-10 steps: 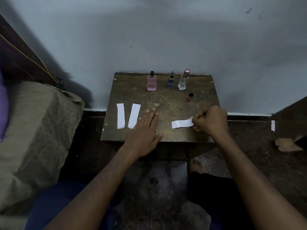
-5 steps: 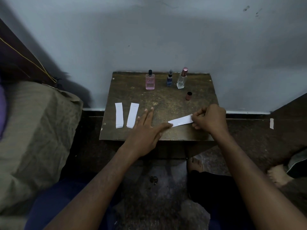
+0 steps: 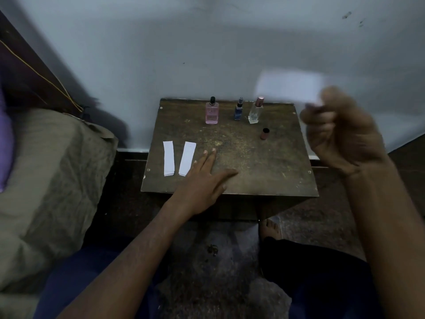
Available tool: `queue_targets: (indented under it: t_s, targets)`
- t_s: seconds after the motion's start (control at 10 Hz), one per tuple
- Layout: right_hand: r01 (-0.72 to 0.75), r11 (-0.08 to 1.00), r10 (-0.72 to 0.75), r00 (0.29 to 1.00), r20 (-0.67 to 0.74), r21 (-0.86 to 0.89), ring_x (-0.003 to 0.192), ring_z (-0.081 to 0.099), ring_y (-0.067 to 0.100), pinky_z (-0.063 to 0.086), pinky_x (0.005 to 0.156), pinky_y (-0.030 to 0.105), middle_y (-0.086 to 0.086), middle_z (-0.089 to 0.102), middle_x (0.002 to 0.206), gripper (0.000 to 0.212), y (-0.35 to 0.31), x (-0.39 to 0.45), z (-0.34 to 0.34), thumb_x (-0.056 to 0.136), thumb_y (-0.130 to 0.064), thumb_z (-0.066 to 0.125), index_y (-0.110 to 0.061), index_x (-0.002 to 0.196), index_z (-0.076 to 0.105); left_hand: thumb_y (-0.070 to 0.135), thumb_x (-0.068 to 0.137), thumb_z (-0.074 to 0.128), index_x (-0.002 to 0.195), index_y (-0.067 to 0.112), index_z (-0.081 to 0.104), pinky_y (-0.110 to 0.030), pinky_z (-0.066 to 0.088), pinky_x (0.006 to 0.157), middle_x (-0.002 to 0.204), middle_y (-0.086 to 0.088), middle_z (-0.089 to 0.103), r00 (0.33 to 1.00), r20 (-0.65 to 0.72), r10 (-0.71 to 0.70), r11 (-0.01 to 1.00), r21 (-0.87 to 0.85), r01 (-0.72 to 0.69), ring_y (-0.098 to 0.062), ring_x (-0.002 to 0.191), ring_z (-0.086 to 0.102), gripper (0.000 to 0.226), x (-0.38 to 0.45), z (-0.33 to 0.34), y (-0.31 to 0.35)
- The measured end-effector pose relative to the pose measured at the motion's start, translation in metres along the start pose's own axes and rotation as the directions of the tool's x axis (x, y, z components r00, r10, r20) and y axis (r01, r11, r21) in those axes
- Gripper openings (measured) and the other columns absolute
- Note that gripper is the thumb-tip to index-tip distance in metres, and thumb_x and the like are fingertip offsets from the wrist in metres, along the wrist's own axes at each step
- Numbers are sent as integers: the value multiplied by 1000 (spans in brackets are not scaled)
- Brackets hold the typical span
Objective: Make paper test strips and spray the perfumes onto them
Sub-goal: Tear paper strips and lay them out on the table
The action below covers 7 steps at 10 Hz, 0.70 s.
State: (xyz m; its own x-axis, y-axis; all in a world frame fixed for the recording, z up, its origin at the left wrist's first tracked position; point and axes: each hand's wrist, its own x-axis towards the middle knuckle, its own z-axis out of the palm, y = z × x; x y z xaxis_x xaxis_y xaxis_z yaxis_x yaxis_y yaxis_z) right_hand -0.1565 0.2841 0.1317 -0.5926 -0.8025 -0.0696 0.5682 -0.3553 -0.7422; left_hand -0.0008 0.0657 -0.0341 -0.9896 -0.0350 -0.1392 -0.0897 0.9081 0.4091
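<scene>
Head view: I count two strips (image 3: 179, 158) laid on table (image 3: 264, 171); right hand (image 3: 342, 132) pinches third strip (image 3: 289, 87); left hand (image 3: 202, 178) flat, empty; bottles (image 3: 234, 110) untouched, spraying left

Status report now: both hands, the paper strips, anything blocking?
Left hand flat on table. Right hand raised, pinching blurred strip. Two strips lie left. Nothing blocking.

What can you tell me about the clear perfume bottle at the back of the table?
The clear perfume bottle stands upright at the back of the wooden table, rightmost in a row of three bottles near the wall. Its body looks like clear glass, tall and angular, with little or no visible liquid. A pinkish metallic sprayer tops it, uncapped. A small matching cap stands apart in front of it to the right. Nothing touches the bottle but the table.
</scene>
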Motion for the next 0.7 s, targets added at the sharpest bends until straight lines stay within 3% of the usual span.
queue_targets:
  t_s: [0.1,0.2,0.3,0.4,0.5,0.6,0.7]
  targets:
    - [-153,988,151,985,-80,-27,63,69,15,62,59,26,12,73,85,32,14,1,-20,76,2,87,2,103,70,43,110,48,163,42,29,-48,9,131,178,-13,-7,1000,-16,-1,1000,1,1,-31,165,-10,57,-1,1,-1]
    - [-424,243,-44,894,-447,-872,62,74,15,66,68,32,5,78,71,14,52,1,-34,82,-12,87,-5,88,77,46,110,46,168,31,19,-48,7,133,178,-9,-11,1000,-3,-29,1000,8,29,-27,165,-11,65,-2,3,-2]
    - [-159,795,-30,954,-299,-586,50,62,5,50,47,11,-1,68,61,27,33,6,-21,74,-12,85,0,92,70,47,112,41,171,20,8,-49,6,134,178,-9,-15,999,6,-43,997,62,43,-27,164,-15,72,-1,9,-4]
    - [-117,959,103,992,66,259,52,62,6,51,45,12,4,66,70,23,19,7,5,76,4,85,-1,91,68,48,112,37,170,13,-3,-48,2,134,176,-9,-21,999,13,-53,995,88,52,-27,163,-19,78,1,13,-4]
    - [-357,578,108,925,-365,-734,63,69,14,62,58,24,7,75,75,7,58,9,-26,84,-8,83,-8,81,77,49,113,32,168,11,-8,-48,0,134,175,-9,-25,998,26,-59,994,98,56,-26,162,-22,78,1,16,-6]
    - [-383,200,-102,907,-408,-902,64,73,15,63,64,28,3,76,69,10,71,10,-31,86,-15,84,-10,85,75,47,113,34,169,7,-1,-48,2,134,176,-11,-20,998,25,-54,992,117,51,-28,164,-18,77,2,16,-7]
    - [-73,979,48,990,-134,-192,49,57,2,47,44,10,-1,64,66,24,40,6,-6,79,-6,83,-1,94,65,48,112,37,169,9,0,-47,2,134,177,-10,-16,998,18,-61,993,99,59,-26,164,-16,78,3,15,-7]
